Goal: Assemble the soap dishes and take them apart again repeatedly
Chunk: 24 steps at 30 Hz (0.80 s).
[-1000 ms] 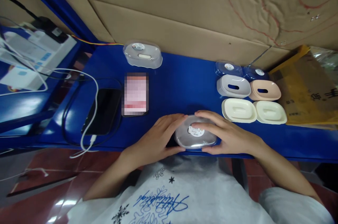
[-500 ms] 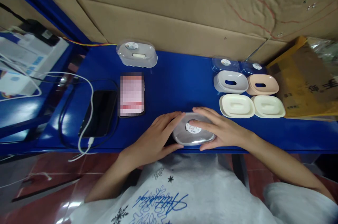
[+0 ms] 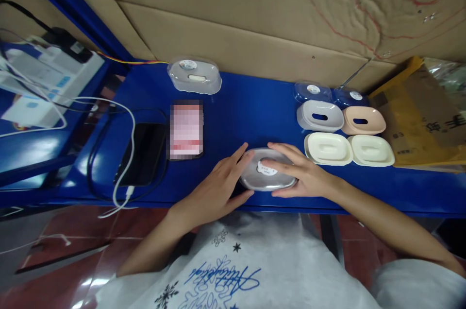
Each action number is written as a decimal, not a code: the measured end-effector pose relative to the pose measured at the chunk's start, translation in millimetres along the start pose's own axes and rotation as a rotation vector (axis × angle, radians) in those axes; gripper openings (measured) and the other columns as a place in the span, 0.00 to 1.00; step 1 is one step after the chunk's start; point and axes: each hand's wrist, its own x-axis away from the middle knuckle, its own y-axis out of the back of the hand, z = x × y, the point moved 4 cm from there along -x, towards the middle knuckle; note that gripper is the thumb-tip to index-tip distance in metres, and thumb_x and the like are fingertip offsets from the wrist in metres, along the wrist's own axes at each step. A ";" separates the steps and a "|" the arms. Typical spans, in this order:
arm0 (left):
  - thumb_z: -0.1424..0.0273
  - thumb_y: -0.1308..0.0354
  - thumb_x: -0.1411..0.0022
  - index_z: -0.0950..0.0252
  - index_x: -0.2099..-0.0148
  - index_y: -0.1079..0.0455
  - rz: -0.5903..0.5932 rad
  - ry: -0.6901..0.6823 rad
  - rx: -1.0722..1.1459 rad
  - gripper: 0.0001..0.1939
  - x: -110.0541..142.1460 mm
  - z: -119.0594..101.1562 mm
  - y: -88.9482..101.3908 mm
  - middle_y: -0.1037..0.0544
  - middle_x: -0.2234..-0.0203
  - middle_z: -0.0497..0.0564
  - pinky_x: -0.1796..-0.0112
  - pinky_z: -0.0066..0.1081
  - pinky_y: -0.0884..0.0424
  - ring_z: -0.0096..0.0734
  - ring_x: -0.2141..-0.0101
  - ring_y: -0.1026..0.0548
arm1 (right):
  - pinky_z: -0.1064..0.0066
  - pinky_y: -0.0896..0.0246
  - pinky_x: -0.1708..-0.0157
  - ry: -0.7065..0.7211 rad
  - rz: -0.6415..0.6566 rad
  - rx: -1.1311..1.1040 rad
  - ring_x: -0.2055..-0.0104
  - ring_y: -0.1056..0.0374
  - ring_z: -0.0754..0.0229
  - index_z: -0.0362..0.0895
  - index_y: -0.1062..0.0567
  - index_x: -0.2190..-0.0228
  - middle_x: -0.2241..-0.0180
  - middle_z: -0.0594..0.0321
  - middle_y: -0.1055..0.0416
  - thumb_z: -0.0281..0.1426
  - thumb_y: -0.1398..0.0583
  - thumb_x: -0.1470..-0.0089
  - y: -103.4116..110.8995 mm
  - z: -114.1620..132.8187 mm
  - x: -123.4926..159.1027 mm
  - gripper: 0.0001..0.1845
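Observation:
A grey oval soap box (image 3: 251, 179) with a clear lid and a round white label sits near the table's front edge. My left hand (image 3: 220, 183) is curved around its left end, thumb at the near side and fingers at the far side. From the right, my right hand (image 3: 304, 173) grips the box, one finger lying across the lid by the label. To the right stand a grey soap box body (image 3: 304, 122), a peach one (image 3: 378, 128) and two cream inner trays (image 3: 327, 157). Behind them lie two clear lids (image 3: 304, 91).
A lidded soap box (image 3: 204, 84) stands at the back left. In front of it lies a phone with a blurred screen (image 3: 186, 129), beside a black phone (image 3: 143, 153) with a white cable. A taped cardboard box (image 3: 425, 114) bounds the right side.
The whole view has shifted slightly. The soap box sits a little farther from the front edge, and the left fingers have lifted slightly at its far side. Both hands stay at the box.

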 end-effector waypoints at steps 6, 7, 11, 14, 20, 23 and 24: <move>0.62 0.42 0.20 0.51 0.16 0.74 -0.065 0.037 -0.005 0.49 -0.3 -1.8 2.3 0.65 0.17 0.63 0.27 0.62 0.38 0.58 0.20 0.54 | 0.37 0.39 0.30 -0.201 -0.010 0.171 0.24 0.42 0.36 0.54 0.37 0.25 0.24 0.45 0.42 0.46 0.33 0.33 16.5 -32.8 -22.5 0.41; 0.62 0.42 0.20 0.51 0.16 0.73 -0.051 0.036 -0.013 0.48 -0.3 -1.8 2.4 0.63 0.17 0.63 0.28 0.62 0.37 0.58 0.20 0.53 | 0.35 0.41 0.30 -0.227 0.003 0.216 0.24 0.42 0.34 0.53 0.35 0.26 0.24 0.45 0.41 0.48 0.34 0.33 20.6 -42.0 -31.4 0.40; 0.61 0.43 0.19 0.52 0.15 0.67 0.019 0.022 -0.056 0.45 0.4 -1.0 2.3 0.56 0.18 0.64 0.31 0.64 0.32 0.61 0.23 0.44 | 0.31 0.48 0.30 -0.254 0.029 0.378 0.24 0.46 0.29 0.50 0.30 0.29 0.24 0.43 0.42 0.49 0.36 0.32 35.2 -82.2 -78.6 0.36; 0.61 0.43 0.20 0.53 0.16 0.63 0.034 0.008 -0.061 0.42 0.6 -1.7 3.4 0.52 0.19 0.63 0.32 0.63 0.30 0.60 0.25 0.39 | 0.32 0.48 0.32 -0.271 0.036 0.397 0.25 0.46 0.28 0.50 0.31 0.28 0.24 0.42 0.43 0.48 0.37 0.31 37.1 -110.4 -113.9 0.36; 0.63 0.41 0.20 0.54 0.16 0.58 0.041 -0.006 -0.049 0.41 0.9 -3.4 4.5 0.46 0.20 0.62 0.31 0.59 0.31 0.55 0.24 0.39 | 0.36 0.45 0.33 -0.284 0.059 0.402 0.27 0.44 0.30 0.46 0.33 0.27 0.26 0.39 0.41 0.44 0.37 0.32 26.5 -139.8 -163.9 0.38; 0.63 0.41 0.21 0.55 0.16 0.57 0.047 -0.002 -0.057 0.41 1.1 -2.4 3.9 0.44 0.21 0.62 0.31 0.58 0.31 0.55 0.25 0.39 | 0.36 0.46 0.33 -0.302 0.096 0.424 0.26 0.44 0.30 0.45 0.35 0.26 0.25 0.39 0.41 0.42 0.37 0.31 23.8 -146.2 -182.6 0.38; 0.63 0.41 0.21 0.55 0.16 0.57 0.047 -0.001 -0.062 0.41 1.0 -2.0 3.7 0.44 0.21 0.62 0.31 0.58 0.31 0.55 0.25 0.39 | 0.36 0.48 0.31 -0.309 0.105 0.430 0.25 0.45 0.31 0.44 0.36 0.26 0.25 0.38 0.42 0.41 0.37 0.31 24.9 -147.3 -187.4 0.39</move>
